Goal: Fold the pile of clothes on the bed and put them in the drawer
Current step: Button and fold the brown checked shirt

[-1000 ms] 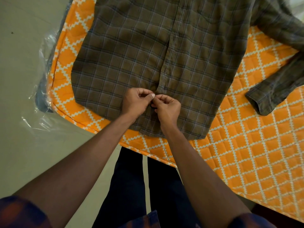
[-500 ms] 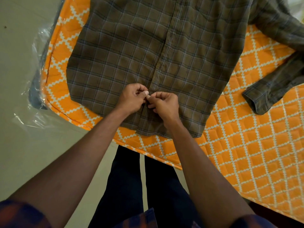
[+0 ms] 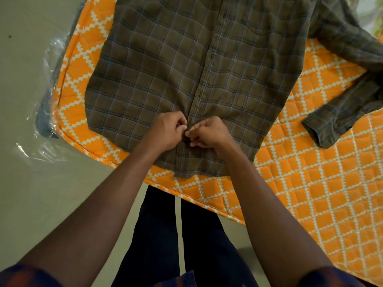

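A brown plaid shirt (image 3: 170, 65) lies spread front-up on the orange quilted bed (image 3: 310, 183), its hem toward me. One sleeve (image 3: 339, 117) bends across the bed at the right. My left hand (image 3: 165, 131) and my right hand (image 3: 209, 133) meet at the button strip low on the shirt. Each pinches the fabric there with curled fingers, thumbs nearly touching. What lies between the fingertips is hidden.
The bed's piped edge (image 3: 207, 206) runs diagonally in front of my legs. Clear plastic wrap (image 3: 41, 125) hangs off the bed's left corner over the pale floor (image 3: 41, 204). A pale cloth (image 3: 371, 15) shows at the top right corner.
Both hands have stayed pinched together on the button strip and sit a little nearer the hem. The view has shifted slightly.
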{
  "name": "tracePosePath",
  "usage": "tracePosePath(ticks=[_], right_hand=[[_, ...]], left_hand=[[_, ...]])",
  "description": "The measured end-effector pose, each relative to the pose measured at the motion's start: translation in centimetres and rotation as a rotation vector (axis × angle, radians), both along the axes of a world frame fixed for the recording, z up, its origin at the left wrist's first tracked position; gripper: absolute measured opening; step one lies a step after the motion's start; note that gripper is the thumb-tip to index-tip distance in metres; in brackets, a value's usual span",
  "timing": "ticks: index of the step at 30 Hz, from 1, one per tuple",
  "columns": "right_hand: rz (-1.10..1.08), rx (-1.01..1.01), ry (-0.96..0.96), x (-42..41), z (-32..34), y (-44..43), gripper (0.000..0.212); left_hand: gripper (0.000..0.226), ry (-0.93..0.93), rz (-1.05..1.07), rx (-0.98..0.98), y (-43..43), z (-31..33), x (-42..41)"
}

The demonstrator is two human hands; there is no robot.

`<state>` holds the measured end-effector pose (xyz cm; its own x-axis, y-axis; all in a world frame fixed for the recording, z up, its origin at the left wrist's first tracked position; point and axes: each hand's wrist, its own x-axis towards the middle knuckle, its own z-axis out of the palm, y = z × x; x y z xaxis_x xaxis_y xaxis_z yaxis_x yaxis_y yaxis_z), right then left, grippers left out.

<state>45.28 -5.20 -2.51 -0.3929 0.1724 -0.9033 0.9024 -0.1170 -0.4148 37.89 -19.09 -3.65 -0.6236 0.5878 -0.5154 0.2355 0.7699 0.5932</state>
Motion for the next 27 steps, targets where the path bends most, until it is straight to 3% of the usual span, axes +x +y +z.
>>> tracePosePath(ticks=[3, 5, 8, 13, 17, 22, 27], right_hand=[[0.281, 0.431, 0.003, -0.3, -0.1, 0.5, 0.023], [0.251, 0.683, 0.117, -0.6, 0.9, 0.6, 0.026], [0.098, 0.839, 0.261, -2.2, 2.1, 0.9, 0.023], [0.171, 0.82, 0.229, -5.0, 0.7, 0.6, 0.039], [0.146, 0.81, 0.189, -5.2, 0.0, 0.8, 0.029], [-0.051, 0.728, 0.174, -4.1, 0.0, 2.0, 0.018], [-0.265, 0.541, 0.196, -2.6, -1.6, 2.8, 0.021]], left_hand=[[0.015, -0.005, -0.18, -0.21, 1.0, 1.3, -2.8], [0.016, 0.046, -0.204, -0.191, 1.9, 2.2, -4.6], [0.004, 0.092, -0.154, -0.031, 3.5, 2.9, -6.4], [0.025, 0.108, -0.011, 0.1, 5.9, 2.1, -7.3], [0.022, 0.044, -0.007, 0.052, 6.8, 0.7, -7.4], [0.017, 0.006, 0.032, 0.065, 6.9, 0.2, -6.8], [0.024, 0.097, -0.157, 0.049, 6.9, 0.1, -6.2]])
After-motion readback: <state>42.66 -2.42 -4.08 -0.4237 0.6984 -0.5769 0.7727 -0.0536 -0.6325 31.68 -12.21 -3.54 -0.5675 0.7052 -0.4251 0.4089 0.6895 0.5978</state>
